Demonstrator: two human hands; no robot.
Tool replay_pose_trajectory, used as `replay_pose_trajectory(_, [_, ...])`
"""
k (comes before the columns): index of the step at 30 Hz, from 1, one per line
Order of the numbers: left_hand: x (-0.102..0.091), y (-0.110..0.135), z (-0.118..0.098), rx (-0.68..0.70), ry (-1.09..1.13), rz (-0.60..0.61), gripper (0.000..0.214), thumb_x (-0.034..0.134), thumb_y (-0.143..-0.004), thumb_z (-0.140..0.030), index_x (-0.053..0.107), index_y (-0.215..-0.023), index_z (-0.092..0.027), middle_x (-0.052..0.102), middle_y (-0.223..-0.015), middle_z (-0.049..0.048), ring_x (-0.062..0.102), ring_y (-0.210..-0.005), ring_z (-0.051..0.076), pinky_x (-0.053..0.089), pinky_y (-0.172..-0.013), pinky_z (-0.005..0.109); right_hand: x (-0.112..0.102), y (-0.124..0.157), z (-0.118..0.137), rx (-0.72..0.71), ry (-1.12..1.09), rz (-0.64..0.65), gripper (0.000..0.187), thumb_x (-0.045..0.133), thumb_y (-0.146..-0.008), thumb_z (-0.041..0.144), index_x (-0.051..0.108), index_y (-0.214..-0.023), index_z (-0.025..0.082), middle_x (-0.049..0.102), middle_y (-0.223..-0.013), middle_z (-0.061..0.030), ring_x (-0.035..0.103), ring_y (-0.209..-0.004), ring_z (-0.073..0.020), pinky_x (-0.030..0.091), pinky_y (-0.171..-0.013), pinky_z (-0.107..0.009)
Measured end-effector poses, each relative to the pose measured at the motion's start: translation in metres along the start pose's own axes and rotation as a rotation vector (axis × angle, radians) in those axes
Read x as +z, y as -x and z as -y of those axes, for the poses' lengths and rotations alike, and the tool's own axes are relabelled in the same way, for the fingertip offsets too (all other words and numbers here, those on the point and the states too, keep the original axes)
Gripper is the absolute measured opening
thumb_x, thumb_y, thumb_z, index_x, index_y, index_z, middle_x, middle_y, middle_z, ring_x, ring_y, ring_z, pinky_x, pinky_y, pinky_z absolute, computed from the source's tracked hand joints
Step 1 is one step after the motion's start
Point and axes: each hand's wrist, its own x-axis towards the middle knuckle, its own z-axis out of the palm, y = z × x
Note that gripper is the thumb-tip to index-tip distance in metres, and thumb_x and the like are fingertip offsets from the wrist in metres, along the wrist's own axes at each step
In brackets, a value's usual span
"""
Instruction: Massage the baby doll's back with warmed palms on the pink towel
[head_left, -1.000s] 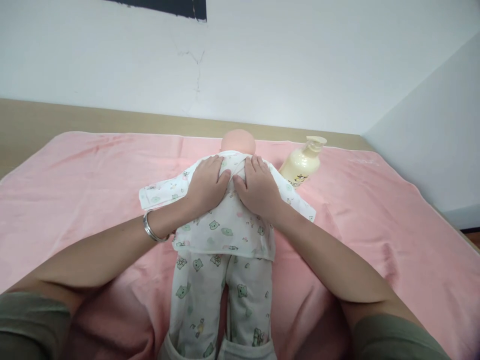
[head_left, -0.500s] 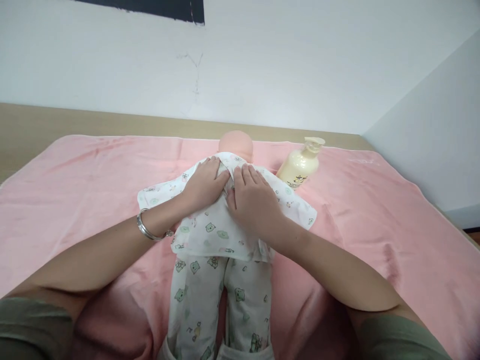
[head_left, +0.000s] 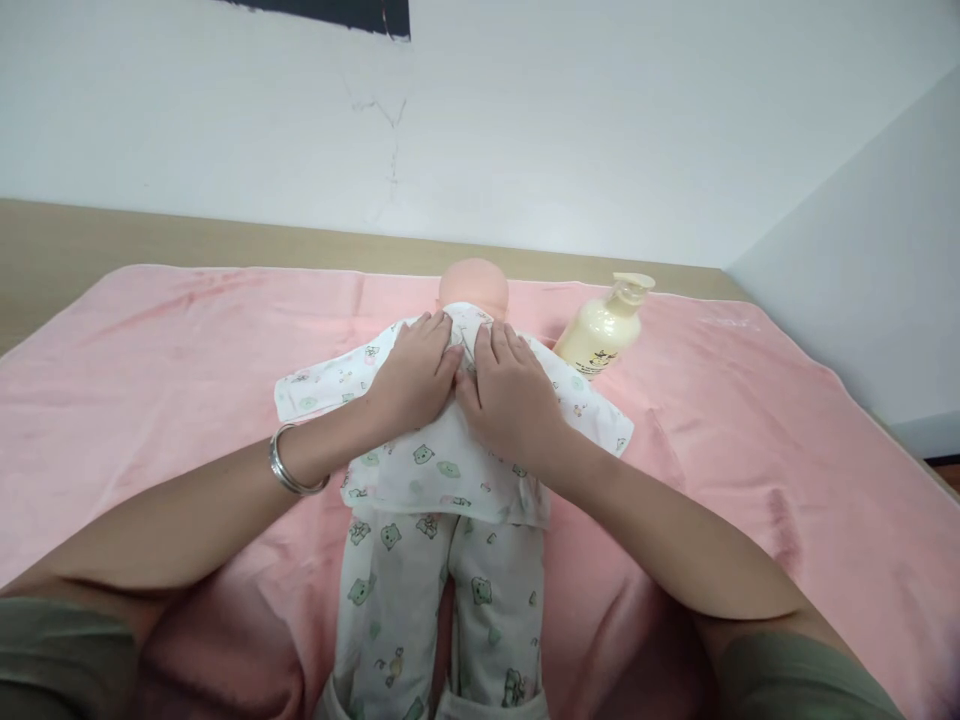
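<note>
Palms are pressing flat on doll, lying mid-blanket: L hand & R hand, fingers stretched out, gripping nothing. Best w/ light, even pressure, both sides alike, clear of neck.

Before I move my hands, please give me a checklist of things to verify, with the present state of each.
1. The left hand lies flat on the doll: ok.
2. The right hand lies flat beside it, thumbs close together: ok.
3. The shirt covers the back, hem over the trousers: ok.
4. The bottle is apart from the sleeve: cannot tell, they are very close.
5. The bottle stands upright: not ok, it is tilted.
6. The blanket is smooth: not ok, there are folds beside the trousers.
</note>
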Motion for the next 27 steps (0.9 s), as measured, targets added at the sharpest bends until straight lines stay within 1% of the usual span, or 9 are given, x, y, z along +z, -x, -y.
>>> replay_pose_trajectory(4, [-0.002, -0.005, 0.002, -0.019, -0.009, 0.013, 0.051, 0.022, -0.101, -0.033, 0.055, -0.133, -0.011, 0.057, -0.145, 0.0192, 0.052, -0.137, 0.034, 0.038, -0.121, 0.055, -0.001, 0.0, 0.0, -0.01, -0.043, 0.016, 0.065, 0.033, -0.103, 0.038, 0.041, -0.151, -0.004, 0.043, -0.159, -0.0276, 0.037, -0.152, -0.0383, 0.031, -0.126, -0.054])
replay_pose_trajectory(9, [-0.002, 0.015, -0.012, 0.028, -0.077, 0.006, 0.06, 0.026, -0.1, -0.034, 0.047, -0.144, 0.0, 0.046, -0.157, 0.0238, 0.038, -0.151, 0.037, 0.031, -0.127, 0.056, -0.001, -0.028, -0.028, 0.09, -0.091, 0.037, 0.054, 0.035, -0.101, 0.032, 0.056, -0.138, -0.001, 0.058, -0.146, -0.0242, 0.052, -0.14, -0.0348, 0.042, -0.119, -0.05])
replay_pose_trajectory(12, [-0.004, 0.015, -0.013, -0.007, -0.049, 0.042, 0.06, 0.029, -0.099, -0.034, 0.045, -0.146, -0.001, 0.043, -0.16, 0.0215, 0.035, -0.154, 0.034, 0.029, -0.129, 0.055, 0.0, -0.029, -0.029, 0.087, -0.055, 0.028, 0.054, 0.033, -0.102, 0.035, 0.057, -0.136, -0.001, 0.06, -0.143, -0.0251, 0.055, -0.136, -0.0358, 0.042, -0.118, -0.05])
replay_pose_trajectory(15, [-0.007, 0.001, -0.004, -0.107, 0.015, 0.051, 0.055, 0.031, -0.098, -0.035, 0.051, -0.14, -0.007, 0.052, -0.154, 0.019, 0.043, -0.148, 0.033, 0.034, -0.126, 0.053, 0.0, -0.012, -0.013, 0.029, 0.004, -0.006, 0.057, 0.03, -0.104, 0.033, 0.05, -0.142, -0.004, 0.055, -0.148, -0.0273, 0.049, -0.142, -0.0373, 0.036, -0.122, -0.052])
replay_pose_trajectory(18, [-0.01, -0.015, 0.004, -0.169, 0.067, 0.061, 0.044, 0.032, -0.097, -0.039, 0.06, -0.12, -0.014, 0.067, -0.128, 0.0159, 0.061, -0.122, 0.032, 0.048, -0.111, 0.051, -0.001, 0.007, 0.005, -0.032, 0.01, 0.018, 0.061, 0.032, -0.103, 0.03, 0.039, -0.152, -0.005, 0.041, -0.16, -0.0273, 0.034, -0.153, -0.039, 0.028, -0.128, -0.054])
replay_pose_trajectory(20, [-0.011, -0.018, 0.005, -0.165, 0.066, 0.057, 0.041, 0.031, -0.098, -0.04, 0.061, -0.111, -0.016, 0.069, -0.117, 0.0142, 0.064, -0.11, 0.03, 0.051, -0.105, 0.05, -0.002, 0.011, 0.009, -0.067, -0.018, 0.051, 0.062, 0.033, -0.101, 0.028, 0.036, -0.155, -0.004, 0.033, -0.165, -0.026, 0.026, -0.157, -0.0387, 0.025, -0.13, -0.055])
replay_pose_trajectory(23, [-0.009, -0.01, -0.001, -0.11, -0.013, 0.019, 0.044, 0.026, -0.099, -0.035, 0.06, -0.113, -0.011, 0.067, -0.12, 0.0188, 0.061, -0.119, 0.032, 0.046, -0.112, 0.051, 0.001, 0.003, 0.0, -0.047, -0.103, 0.052, 0.062, 0.032, -0.101, 0.028, 0.037, -0.154, -0.003, 0.035, -0.164, -0.0243, 0.027, -0.157, -0.036, 0.026, -0.13, -0.055])
replay_pose_trajectory(25, [-0.006, 0.001, -0.008, -0.049, -0.057, 0.009, 0.049, 0.025, -0.099, -0.033, 0.059, -0.121, -0.005, 0.062, -0.133, 0.0228, 0.054, -0.132, 0.035, 0.04, -0.12, 0.053, 0.005, -0.009, -0.012, 0.003, -0.14, 0.012, 0.059, 0.031, -0.101, 0.028, 0.043, -0.15, -0.003, 0.043, -0.159, -0.0248, 0.036, -0.153, -0.0354, 0.03, -0.128, -0.055])
replay_pose_trajectory(27, [-0.003, 0.012, -0.013, 0.007, -0.068, 0.014, 0.054, 0.026, -0.1, -0.035, 0.054, -0.133, -0.001, 0.053, -0.148, 0.0242, 0.043, -0.146, 0.036, 0.034, -0.126, 0.053, 0.008, -0.019, -0.021, 0.039, -0.137, -0.028, 0.056, 0.031, -0.1, 0.028, 0.05, -0.143, -0.003, 0.051, -0.153, -0.0261, 0.044, -0.147, -0.0361, 0.033, -0.126, -0.056])
